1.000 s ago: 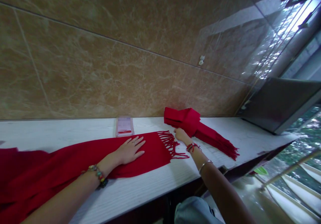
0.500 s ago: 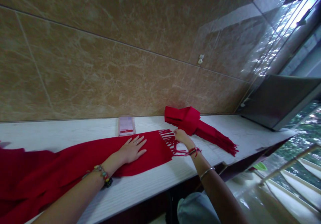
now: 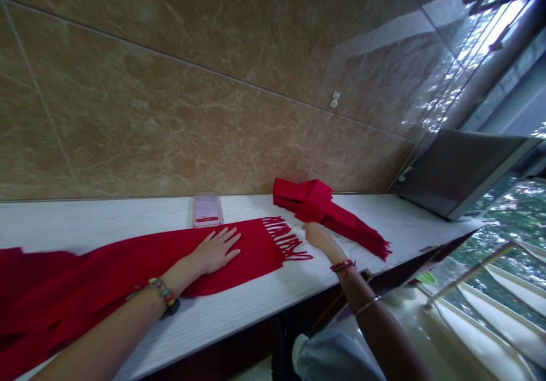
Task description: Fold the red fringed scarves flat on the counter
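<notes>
A long red scarf (image 3: 145, 256) lies stretched over the white counter, its knotted fringe (image 3: 284, 239) pointing right. My left hand (image 3: 215, 250) rests flat on the scarf near the fringed end, fingers spread. Just right of the fringe, my right hand (image 3: 322, 237) is raised slightly with its fingers pinched together. What they hold, if anything, is too small to make out. Behind that hand lies a second red scarf (image 3: 318, 199), folded and looped over itself, its fringed tail toward the right.
A phone (image 3: 207, 210) with a lit screen lies behind the scarf on the white counter (image 3: 239, 307). Brown marble-look tiles (image 3: 170, 114) rise along the back. At the right end stands a dark grey box-like object (image 3: 456, 170). The counter's front edge runs close to my body.
My right hand has moved off the fringe, slightly to the right. The strands now lie on the counter. My left hand stays flat on the scarf, and the view has shifted a little.
</notes>
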The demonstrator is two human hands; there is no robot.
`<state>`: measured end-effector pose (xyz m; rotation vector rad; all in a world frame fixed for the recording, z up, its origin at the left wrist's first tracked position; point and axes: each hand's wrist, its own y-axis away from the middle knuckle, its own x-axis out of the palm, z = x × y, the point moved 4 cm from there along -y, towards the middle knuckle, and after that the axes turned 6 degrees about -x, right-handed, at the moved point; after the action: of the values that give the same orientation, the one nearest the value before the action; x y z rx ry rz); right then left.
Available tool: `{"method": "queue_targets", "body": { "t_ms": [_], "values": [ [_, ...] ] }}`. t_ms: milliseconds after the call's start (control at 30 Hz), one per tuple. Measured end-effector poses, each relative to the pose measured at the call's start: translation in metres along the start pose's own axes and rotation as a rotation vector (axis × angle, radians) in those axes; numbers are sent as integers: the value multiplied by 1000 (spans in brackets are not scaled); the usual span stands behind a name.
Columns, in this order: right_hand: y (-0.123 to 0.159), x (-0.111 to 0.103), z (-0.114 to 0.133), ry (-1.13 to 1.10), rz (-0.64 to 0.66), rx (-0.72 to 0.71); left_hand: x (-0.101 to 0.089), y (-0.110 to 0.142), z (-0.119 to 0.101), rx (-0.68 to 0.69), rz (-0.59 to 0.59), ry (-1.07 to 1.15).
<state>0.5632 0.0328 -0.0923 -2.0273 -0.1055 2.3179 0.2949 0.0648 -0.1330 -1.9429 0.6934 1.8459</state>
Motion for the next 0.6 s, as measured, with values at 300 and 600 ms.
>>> {"method": "queue_targets", "body": {
  "t_ms": [300,600],
  "values": [
    [-29,24,45,-112,39,-51,2,-2,3,8,-15,-3],
    [-13,-5,21,-122,-89,-87,3,-1,2,16,-32,13]
  ]
}}
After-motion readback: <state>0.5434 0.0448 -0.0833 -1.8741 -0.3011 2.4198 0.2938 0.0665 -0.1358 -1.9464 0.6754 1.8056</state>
